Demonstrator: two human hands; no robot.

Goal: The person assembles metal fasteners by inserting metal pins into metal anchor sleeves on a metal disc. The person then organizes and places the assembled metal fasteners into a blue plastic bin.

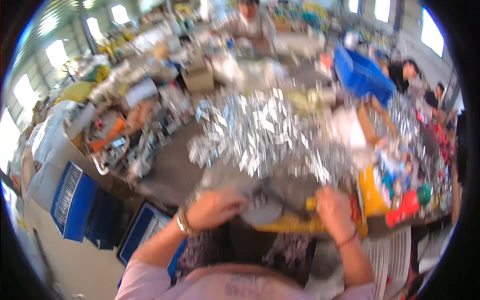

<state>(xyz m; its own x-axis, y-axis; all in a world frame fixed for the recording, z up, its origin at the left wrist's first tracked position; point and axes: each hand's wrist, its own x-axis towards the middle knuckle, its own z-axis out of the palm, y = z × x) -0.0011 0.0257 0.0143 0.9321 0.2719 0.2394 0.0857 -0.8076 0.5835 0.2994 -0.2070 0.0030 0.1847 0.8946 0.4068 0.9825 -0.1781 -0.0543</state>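
My right hand (pixel 334 207) is closed at the front edge of the worktable (pixel 172 152), and a small yellow piece (pixel 311 203) sticks out on its left side. Blur hides what kind of thing this is. To its left my left hand (pixel 216 207) has its fingers curled together, and what they hold cannot be made out. Just right of those fingers lies a round grey thing (pixel 262 213), with a dark strip beside it. A wide heap of shiny silver pieces (pixel 265 130) spreads over the table beyond both hands.
Mixed scrap (pixel 132 135) is piled at left. A blue crate (pixel 362 75) stands at back right. Nearer are a yellow packet (pixel 372 192) and a red bottle (pixel 402 210). Blue boxes (pixel 75 200) stand below left. A person (pixel 250 25) is across the table, others at far right.
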